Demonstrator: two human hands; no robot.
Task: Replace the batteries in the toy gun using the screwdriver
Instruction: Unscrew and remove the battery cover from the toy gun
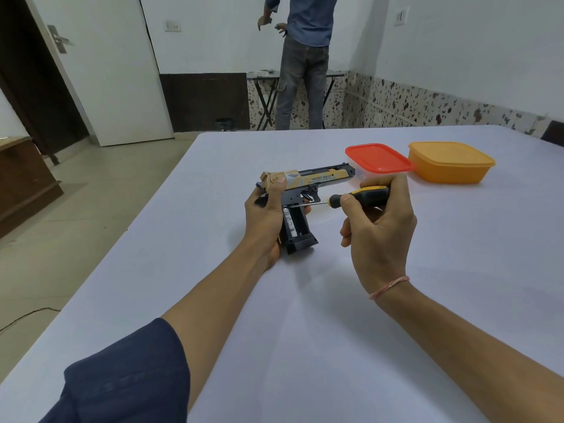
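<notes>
Now left hand (264, 216) grips toy gun (320, 178), right hand (380, 236) pinches screwdriver (361, 196); tip near open compartment, slip could gouge battery (290, 222).

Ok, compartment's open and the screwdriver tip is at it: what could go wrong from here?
The screwdriver tip sits at the open grip of the toy gun, close to the left hand; a slip could jab its fingers. The battery lies uncovered and could fall out if the gun tilts.
</notes>
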